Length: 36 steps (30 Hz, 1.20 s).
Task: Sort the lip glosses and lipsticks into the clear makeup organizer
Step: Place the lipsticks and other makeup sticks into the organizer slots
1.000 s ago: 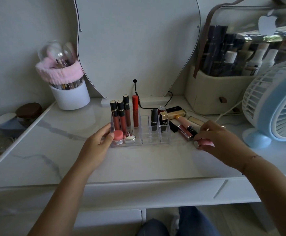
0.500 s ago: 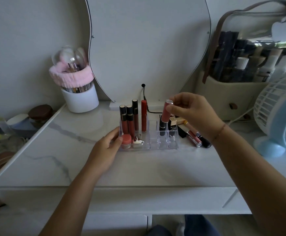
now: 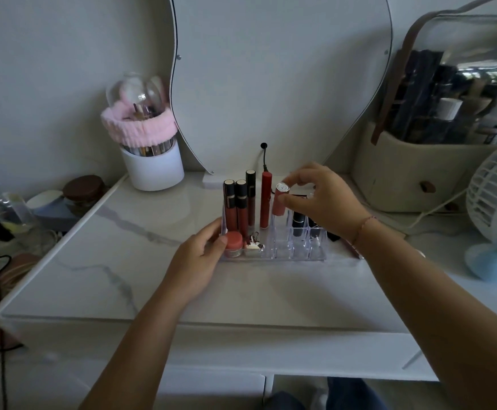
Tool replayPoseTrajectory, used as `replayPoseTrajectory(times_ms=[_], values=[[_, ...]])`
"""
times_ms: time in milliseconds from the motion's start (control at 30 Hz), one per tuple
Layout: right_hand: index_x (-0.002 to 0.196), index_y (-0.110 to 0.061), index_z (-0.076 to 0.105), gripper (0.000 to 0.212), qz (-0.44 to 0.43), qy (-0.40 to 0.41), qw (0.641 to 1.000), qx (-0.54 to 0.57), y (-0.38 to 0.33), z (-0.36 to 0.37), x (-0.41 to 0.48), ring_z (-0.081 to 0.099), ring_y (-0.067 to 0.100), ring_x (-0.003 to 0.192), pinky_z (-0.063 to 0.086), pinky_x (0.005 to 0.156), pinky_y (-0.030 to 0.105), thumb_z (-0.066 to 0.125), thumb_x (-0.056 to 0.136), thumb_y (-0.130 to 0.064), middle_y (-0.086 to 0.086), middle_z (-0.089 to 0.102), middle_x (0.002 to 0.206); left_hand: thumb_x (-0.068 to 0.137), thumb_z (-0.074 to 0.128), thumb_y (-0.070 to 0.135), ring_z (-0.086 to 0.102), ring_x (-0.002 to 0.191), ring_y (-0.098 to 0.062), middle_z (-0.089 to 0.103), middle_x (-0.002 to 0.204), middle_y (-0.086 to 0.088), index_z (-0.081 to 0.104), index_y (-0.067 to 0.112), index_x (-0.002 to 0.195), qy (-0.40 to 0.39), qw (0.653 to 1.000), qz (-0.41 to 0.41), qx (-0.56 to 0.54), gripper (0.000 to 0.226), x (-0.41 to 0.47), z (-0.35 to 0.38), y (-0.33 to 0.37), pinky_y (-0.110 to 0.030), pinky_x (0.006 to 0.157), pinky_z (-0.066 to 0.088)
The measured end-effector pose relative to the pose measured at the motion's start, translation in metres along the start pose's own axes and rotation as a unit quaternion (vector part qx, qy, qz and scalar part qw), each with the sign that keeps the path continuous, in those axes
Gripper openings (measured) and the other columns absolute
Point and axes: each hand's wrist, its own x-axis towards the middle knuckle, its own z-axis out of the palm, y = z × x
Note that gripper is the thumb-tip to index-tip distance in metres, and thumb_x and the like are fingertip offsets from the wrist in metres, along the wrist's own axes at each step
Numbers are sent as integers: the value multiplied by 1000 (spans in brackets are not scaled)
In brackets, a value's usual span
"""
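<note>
The pink lip gloss [image 3: 279,200] that lay on the table by the right hand a second ago, and was lifted above the organizer [image 3: 273,247] half a second ago, now stands nearly upright with its lower end going into a back slot just right of the tall red tube [image 3: 265,199]. The right hand [image 3: 324,199] pinches it near the cap between thumb and fingertips, the other fingers loosely curled above. Whether the tube has reached the bottom of the slot is hard to tell through the clear plastic.

The left hand [image 3: 199,258] has not shifted: it grips the organizer's left front corner, thumb pressed against the small pink pot [image 3: 233,242], holding the tray steady on the marble table [image 3: 123,261].

Three dark-capped glosses [image 3: 239,205] already stand in the back left slots, and a black lipstick [image 3: 299,223] sits to the right of the new one. So one more item is nearly sorted; judging by the dark pieces half hidden behind the right wrist [image 3: 334,235], a few items remain loose on the table. The release looks like the next thing, then another reach to the right.
</note>
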Motion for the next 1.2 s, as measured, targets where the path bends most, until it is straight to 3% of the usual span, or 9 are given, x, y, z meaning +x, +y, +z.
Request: replayPoseTrajectory(times_ms=[200,367,467,633,733,1033,1200], values=[[87,-38,60,15,10,-18,999,-38,10,2,-7,41,12,110,35,101,47,67,74,-44,-12,47,107,96,49,23,52,103,21,57,103,49,47,71,110,3,1000,-6,-14,50,0,1,-1,0,80,35],[91,-33,62,20,13,-13,995,-98,16,8,-11,34,15,112,26,100,41,66,75,-44,-9,45,112,96,48,22,53,101,21,56,100,50,44,77,103,-1,1000,-7,-14,56,0,1,1,1,78,35],[85,-39,57,17,4,-13,994,-106,17,11,-11,32,15,114,22,96,38,67,73,-44,-8,45,117,96,48,23,53,99,22,56,100,51,44,75,106,1,1000,-8,-12,53,-1,0,2,2,75,33],[84,-39,56,20,-10,-25,993,-117,21,13,-9,29,9,109,16,90,31,67,71,-48,-13,42,111,97,48,23,52,102,22,56,101,51,43,77,104,-3,1000,-11,-21,55,-2,0,2,-3,78,36],[84,-38,55,19,-17,-24,993,-113,23,14,-9,29,8,107,16,90,31,65,71,-48,-16,39,106,97,48,22,51,102,24,54,100,53,42,79,102,-2,1000,-11,-23,57,-1,0,3,4,75,33],[85,-36,58,17,-11,-29,995,-92,24,14,-9,33,11,111,22,94,34,66,73,-44,-11,45,112,97,48,23,50,102,25,54,99,54,43,77,103,-2,1000,-7,-17,55,-1,1,1,5,75,32],[88,-38,57,16,-4,-34,998,-59,20,9,-12,36,10,112,36,102,44,65,75,-42,-12,45,113,97,48,24,49,102,26,53,100,54,42,78,104,-3,1000,-8,-17,55,-1,0,-1,6,75,32]])
